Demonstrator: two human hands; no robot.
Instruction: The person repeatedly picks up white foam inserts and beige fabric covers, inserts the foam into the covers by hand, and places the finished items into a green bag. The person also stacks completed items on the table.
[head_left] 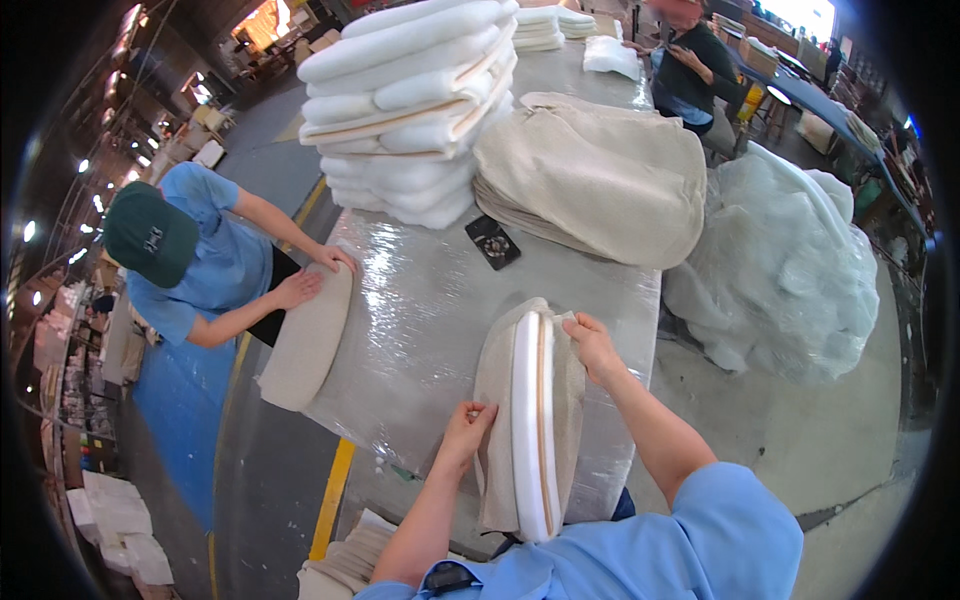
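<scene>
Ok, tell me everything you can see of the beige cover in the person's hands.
The beige cover is long, rounded at its far end, and looks like coarse woven fabric. It lies open lengthwise, its sides parted around a white pad with a tan strip running along it. It points away from the person, on the shiny, pale table, near end by their body. The left hand pinches its left edge about midway; the right hand grips its right edge near the far end. Its underside is hidden.

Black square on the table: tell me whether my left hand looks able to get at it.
Likely yes: nothing covers the black square, and open table leads up to it. But the left hand pinches the beige cover and would have to let go first.
</scene>
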